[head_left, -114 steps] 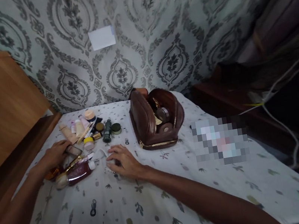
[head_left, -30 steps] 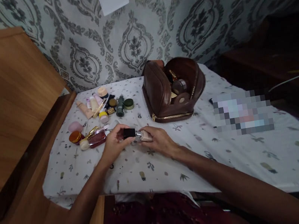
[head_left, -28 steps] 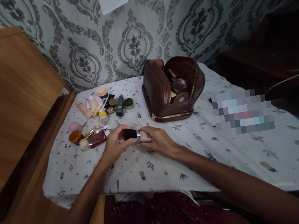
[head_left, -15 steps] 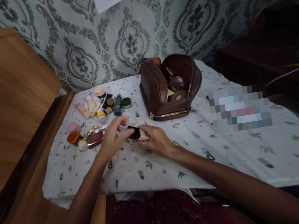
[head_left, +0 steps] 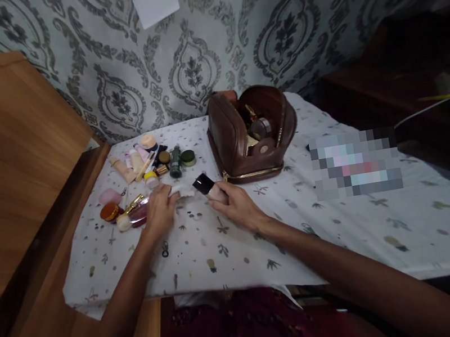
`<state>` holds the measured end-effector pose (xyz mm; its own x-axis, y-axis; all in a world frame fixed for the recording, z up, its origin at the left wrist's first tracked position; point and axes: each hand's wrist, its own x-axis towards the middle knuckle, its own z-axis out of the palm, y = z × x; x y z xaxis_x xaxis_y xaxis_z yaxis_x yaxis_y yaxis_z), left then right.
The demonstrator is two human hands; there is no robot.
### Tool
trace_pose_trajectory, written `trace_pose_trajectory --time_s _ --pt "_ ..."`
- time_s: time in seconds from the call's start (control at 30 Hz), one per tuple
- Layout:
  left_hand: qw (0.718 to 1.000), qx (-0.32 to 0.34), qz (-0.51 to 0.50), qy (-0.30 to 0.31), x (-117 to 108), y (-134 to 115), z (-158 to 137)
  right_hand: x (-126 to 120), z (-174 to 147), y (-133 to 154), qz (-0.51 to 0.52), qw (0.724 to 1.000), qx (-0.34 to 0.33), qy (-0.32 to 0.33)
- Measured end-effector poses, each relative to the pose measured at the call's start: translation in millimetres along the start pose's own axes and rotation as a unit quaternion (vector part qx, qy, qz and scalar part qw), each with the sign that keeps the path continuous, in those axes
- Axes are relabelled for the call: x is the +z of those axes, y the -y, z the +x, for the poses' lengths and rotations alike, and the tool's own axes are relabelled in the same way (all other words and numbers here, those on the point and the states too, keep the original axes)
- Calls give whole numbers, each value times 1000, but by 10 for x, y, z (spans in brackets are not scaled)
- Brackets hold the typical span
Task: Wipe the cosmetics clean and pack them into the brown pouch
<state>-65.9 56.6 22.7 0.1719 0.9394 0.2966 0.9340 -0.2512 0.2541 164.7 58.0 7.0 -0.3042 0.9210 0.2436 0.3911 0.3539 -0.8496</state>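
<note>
The right hand (head_left: 233,204) holds a bottle (head_left: 210,188) just in front of the bag (head_left: 231,139), cap up, so nothing spills. The left hand (head_left: 159,210) presses flat on a wipe (head_left: 181,191) left of the bag, pinning it.

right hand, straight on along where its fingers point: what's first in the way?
Probably the open brown toiletry bag. The right hand holds a black-capped bottle, its cap aimed up and slightly left toward the bag's gold-zippered near edge. Depth is unclear; it might pass just left of it.
</note>
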Motion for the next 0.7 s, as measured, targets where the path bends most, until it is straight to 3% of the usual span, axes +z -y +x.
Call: trace_pose_trajectory --time_s 0.07,0.23,0.37,0.47,0.57,0.7 --pt "1000 9 2 -5 -48 37 22 16 3 -12 -5 1000 -4 -7" --pt "983 39 106 145 -166 64 16 26 15 -50 -7 1000 -8 -20" --pt "976 20 101 194 -253 12 46 33 19 -58 -10 1000 -4 -19" --pt "977 -7 120 177 -234 -49 90 49 13 -61 -19 1000 -8 -19" --pt "981 10 118 152 -182 -84 124 62 9 -74 -24 999 -22 -23" --pt "996 -24 63 59 -214 -103 132 60 12 -82 -32 999 -18 -24"
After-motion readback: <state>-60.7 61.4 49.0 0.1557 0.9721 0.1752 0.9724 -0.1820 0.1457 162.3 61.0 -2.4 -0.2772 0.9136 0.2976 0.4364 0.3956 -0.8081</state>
